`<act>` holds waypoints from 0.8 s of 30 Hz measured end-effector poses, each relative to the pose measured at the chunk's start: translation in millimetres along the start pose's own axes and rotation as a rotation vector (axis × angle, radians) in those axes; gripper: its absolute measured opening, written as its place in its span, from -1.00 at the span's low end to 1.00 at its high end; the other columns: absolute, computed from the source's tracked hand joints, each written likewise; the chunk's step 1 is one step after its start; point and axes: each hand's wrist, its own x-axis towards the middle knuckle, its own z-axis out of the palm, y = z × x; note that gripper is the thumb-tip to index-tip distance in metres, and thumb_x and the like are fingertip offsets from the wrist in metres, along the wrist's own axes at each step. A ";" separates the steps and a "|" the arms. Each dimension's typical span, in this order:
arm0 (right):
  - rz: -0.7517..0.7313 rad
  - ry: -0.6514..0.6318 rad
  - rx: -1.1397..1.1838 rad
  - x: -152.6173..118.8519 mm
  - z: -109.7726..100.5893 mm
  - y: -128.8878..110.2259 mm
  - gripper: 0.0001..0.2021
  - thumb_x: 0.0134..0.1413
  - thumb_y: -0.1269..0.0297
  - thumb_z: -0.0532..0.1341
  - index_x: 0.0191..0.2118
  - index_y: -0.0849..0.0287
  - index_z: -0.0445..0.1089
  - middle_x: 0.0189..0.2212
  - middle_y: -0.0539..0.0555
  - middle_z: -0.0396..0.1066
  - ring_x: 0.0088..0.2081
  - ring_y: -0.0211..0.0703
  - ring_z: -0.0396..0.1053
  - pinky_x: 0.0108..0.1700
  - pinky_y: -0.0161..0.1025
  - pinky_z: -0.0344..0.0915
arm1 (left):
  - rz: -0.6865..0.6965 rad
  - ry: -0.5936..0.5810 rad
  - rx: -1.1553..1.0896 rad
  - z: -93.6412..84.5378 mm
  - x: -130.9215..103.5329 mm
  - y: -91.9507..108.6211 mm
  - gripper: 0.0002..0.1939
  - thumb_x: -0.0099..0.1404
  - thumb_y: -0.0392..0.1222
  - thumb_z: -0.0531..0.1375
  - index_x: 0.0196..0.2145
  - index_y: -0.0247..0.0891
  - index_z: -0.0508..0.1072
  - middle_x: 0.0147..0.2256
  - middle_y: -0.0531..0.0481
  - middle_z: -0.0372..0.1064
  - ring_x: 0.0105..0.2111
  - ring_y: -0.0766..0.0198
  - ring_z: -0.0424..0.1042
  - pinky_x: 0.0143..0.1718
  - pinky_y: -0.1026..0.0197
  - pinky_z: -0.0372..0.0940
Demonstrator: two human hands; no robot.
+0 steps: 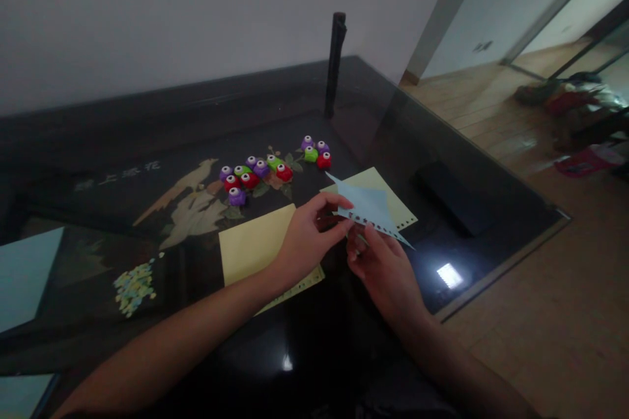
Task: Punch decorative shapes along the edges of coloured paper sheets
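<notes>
A: What's in hand right now?

B: Both hands hold one blue sheet (367,204) just above the table (472,163). The left hand (307,236) pinches its near edge between thumb and fingers. The right hand (381,268) is closed on it from below, near the row of punched holes along that edge.

A: So which step is this?

B: I'd judge it a pause between punches: one edge already carries a line of small holes and the sheet is lifted, apparently for turning or checking. No punch is in either hand.

A: And the next move?

B: Likely picking a punch. That calls for freeing one hand while the other keeps the thin sheet flat, then reaching well forward.

A: Count the punches (255,173) for me.

B: About twelve, though they are small and blurred. Eight or so sit in the left cluster, four in the right cluster (316,152); the colours are purple, red and green.

A: Paper?

B: Two yellow sheets: a yellow sheet (253,245) under the left wrist and another (393,200) under the blue one, both with punched edges. More pale blue paper (24,275) lies at the far left.

A: Anything else?

B: A heap of confetti (133,287) and a dark post (335,62) at the back.
</notes>
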 end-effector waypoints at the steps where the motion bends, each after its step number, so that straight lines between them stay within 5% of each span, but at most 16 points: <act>1: -0.006 0.015 0.010 1.5 -1.4 0.2 -0.76 -0.03 0.11 0.28 -0.47 0.17 0.31 -0.52 -0.04 0.22 -0.55 -0.34 0.16 -0.63 -0.39 0.03 | -0.010 -0.014 0.031 0.4 -0.4 -0.8 -0.85 0.15 -0.32 0.24 -0.29 -0.28 0.38 -0.25 0.00 0.38 -0.25 0.30 0.44 -0.15 0.23 0.38; 14: -0.178 0.047 -0.255 8.3 -22.4 -1.4 -0.81 0.02 0.20 0.28 -0.47 0.20 0.37 -0.63 -0.06 0.28 -0.61 -0.35 0.17 -0.62 -0.36 0.09 | 0.062 -0.109 0.272 0.1 -2.3 2.2 -0.90 0.18 -0.31 0.23 -0.30 -0.26 0.42 -0.28 -0.01 0.42 -0.24 0.28 0.42 -0.15 0.23 0.36; 24: -0.226 0.138 -0.551 1.8 -15.3 -11.7 -0.84 -0.02 0.26 0.24 -0.53 0.19 0.33 -0.67 -0.06 0.30 -0.65 -0.34 0.22 -0.63 -0.34 0.17 | 0.106 -0.164 0.518 -4.1 2.7 12.2 -0.99 0.22 -0.28 0.17 -0.35 -0.24 0.39 -0.29 -0.02 0.26 -0.26 0.26 0.33 -0.23 0.22 0.32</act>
